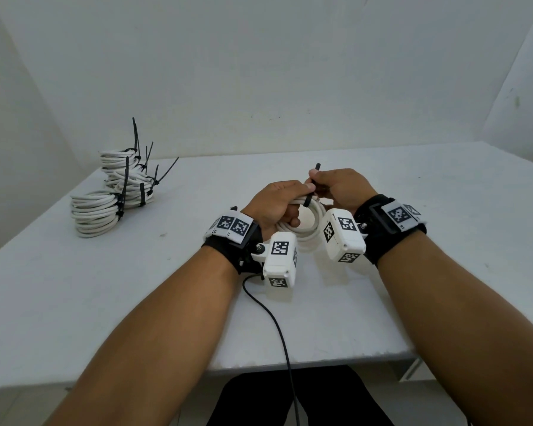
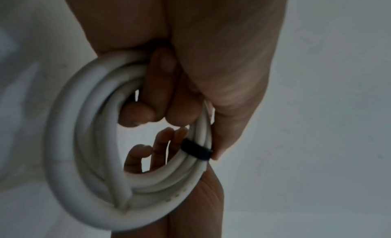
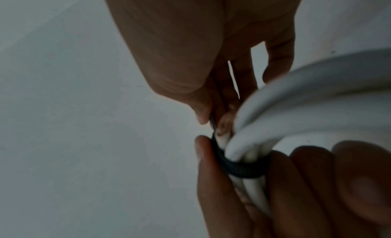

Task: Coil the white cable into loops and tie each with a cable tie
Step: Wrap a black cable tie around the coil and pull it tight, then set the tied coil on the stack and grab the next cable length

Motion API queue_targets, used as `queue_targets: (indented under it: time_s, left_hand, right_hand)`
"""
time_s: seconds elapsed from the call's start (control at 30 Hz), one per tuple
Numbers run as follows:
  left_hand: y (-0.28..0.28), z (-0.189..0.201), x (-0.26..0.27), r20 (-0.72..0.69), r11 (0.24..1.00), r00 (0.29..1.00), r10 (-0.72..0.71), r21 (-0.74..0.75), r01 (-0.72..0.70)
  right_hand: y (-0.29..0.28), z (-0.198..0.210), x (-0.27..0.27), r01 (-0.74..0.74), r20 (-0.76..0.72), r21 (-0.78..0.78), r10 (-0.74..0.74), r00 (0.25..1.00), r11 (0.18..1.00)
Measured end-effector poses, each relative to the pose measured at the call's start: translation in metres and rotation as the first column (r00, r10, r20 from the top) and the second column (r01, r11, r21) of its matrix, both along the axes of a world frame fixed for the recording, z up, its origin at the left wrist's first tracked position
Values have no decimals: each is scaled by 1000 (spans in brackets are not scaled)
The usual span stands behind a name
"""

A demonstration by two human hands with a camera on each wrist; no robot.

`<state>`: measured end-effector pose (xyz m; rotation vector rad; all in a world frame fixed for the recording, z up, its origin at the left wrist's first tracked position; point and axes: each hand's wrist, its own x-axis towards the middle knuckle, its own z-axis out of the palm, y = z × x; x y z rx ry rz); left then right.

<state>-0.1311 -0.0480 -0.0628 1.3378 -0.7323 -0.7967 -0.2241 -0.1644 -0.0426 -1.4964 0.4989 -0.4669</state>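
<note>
A coil of white cable [image 1: 309,224] hangs between both hands above the table's middle. My left hand [image 1: 277,201] grips the coil [image 2: 84,124] with fingers curled through its opening. A black cable tie [image 1: 309,200] is wrapped round the strands [image 2: 196,150], seen close in the right wrist view as a black band [image 3: 239,168] round the bundled cable [image 3: 296,94]. My right hand [image 1: 339,187] pinches the tie's tail between thumb and fingers; the tail's tip sticks up above the thumb. The tie's head is hidden by the fingers.
Several coiled white cable bundles [image 1: 114,192] with black ties stand stacked at the table's far left. A black cord [image 1: 277,327] runs from the left wrist camera over the table's front edge [image 1: 290,368]. White walls enclose the table behind and at both sides.
</note>
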Motion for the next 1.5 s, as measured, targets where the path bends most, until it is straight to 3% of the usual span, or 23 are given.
queue_targets:
  time_s: [0.13,0.27,0.4,0.47,0.53,0.63,0.73,0.83,0.97,1.03,1.1,1.17,1.3,1.5]
  left_hand:
    - [2,-4,1,-62,999,998,16,-46,-19]
    - [4,-2,15,-217,979,967,132,-123,-161]
    - [14,11,31,-308,920,926,220,-250,-302]
    - [24,16,30,-183,922,942,280,-220,-317]
    - [41,18,28,42,940,947,317,-147,-308]
    - [76,21,40,264,933,895,360,-104,-345]
    - [116,26,62,464,903,787,406,-74,-422]
    - [159,42,83,588,826,655,475,-41,-562]
    - [211,61,118,774,625,408,484,21,-780]
    - [226,66,131,857,517,292,425,34,-855]
    - [230,68,139,920,423,221,324,68,-904]
    - [228,66,144,957,363,210,201,127,-923]
    - [221,61,154,958,277,283,51,258,-925]
    - [218,54,161,942,264,327,-72,334,-905]
  right_hand:
    - [5,0,4,25,-32,64,-23,999,998]
    - [7,-1,14,50,-76,79,-44,996,996]
    - [17,0,20,12,-293,-212,-75,953,977]
    - [30,0,23,-120,-423,-363,-49,905,924]
    - [47,-7,32,-314,-584,-454,-12,812,834]
    - [63,-20,41,-514,-730,-570,-108,675,641]
    - [61,-32,42,-548,-750,-582,-136,648,601]
    - [59,-30,40,-575,-750,-588,-119,650,569]
    - [58,-31,38,-575,-741,-599,-114,662,557]
    - [56,-32,38,-576,-739,-601,-111,664,554]
    - [56,-31,38,-586,-745,-598,-110,657,547]
    - [55,-31,37,-586,-745,-592,-97,661,553]
    - [55,-31,35,-597,-762,-563,-78,643,572]
    - [55,-33,36,-585,-751,-564,-69,657,583]
